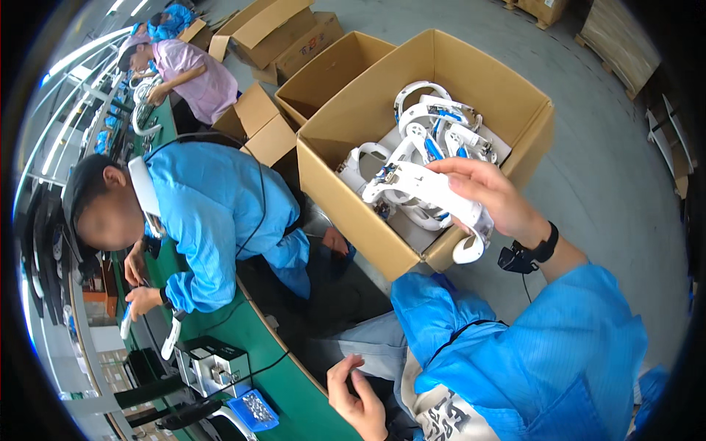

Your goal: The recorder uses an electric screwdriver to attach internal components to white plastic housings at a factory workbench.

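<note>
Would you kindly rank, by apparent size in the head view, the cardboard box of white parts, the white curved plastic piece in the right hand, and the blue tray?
1. Cardboard box
2. White curved plastic piece, in the right hand
3. Blue tray
All three differ clearly.

Smooth grey floor (603,220) spreads right of the grip (491,195); a wrapped pallet load (621,42) stands beyond. Left, a green-topped workbench (298,404) curves away toward glowing tube lights (115,6).
</note>
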### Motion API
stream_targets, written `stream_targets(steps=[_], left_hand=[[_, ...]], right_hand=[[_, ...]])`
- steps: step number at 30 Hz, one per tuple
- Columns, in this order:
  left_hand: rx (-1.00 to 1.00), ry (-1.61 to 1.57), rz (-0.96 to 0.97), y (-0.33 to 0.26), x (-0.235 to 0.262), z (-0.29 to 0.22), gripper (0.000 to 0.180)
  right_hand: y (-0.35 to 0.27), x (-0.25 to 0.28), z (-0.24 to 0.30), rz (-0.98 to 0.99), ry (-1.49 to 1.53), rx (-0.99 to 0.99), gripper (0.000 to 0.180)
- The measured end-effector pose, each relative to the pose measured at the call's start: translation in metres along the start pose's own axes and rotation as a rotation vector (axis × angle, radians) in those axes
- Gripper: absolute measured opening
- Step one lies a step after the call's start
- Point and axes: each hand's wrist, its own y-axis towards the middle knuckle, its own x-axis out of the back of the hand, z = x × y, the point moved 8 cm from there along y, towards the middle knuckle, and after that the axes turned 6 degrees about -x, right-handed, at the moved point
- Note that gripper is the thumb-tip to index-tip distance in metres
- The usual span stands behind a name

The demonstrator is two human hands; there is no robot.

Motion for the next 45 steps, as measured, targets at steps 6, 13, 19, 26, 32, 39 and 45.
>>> stream_targets(steps=[6, 13, 19, 26, 32, 39, 45], left_hand=[[0.028, -0.330, 0.142, 0.022, -0.049, -0.012, 0.048], [0.129, -0.814, 0.111, 0.038, -0.085, -0.023, 0.085], [0.444, -0.773, -0.135, 0.030, -0.077, 0.007, 0.059], [0.348, -0.851, -0.103, 0.031, -0.066, 0.026, 0.058], [0.379, -0.924, -0.175, 0.030, -0.053, 0.044, 0.059], [0.351, -0.955, -0.215, 0.026, -0.047, 0.046, 0.063], [0.359, -0.954, -0.219, 0.023, -0.044, 0.050, 0.065]], right_hand=[[-0.008, -0.057, -0.008, 0.256, 0.162, 0.069, 0.063], [-0.023, -0.154, -0.070, 0.560, 0.095, 0.132, 0.059], [0.016, -0.096, -0.041, 0.489, -0.603, 0.423, 0.025], [0.093, 0.051, -0.091, 0.663, -1.516, -0.171, 0.027], [0.104, 0.084, -0.147, 0.996, -1.896, -0.686, 0.053], [0.111, 0.064, -0.132, 0.936, -1.929, -0.446, 0.039], [0.118, 0.075, -0.145, 0.983, -1.860, -0.294, 0.064]])
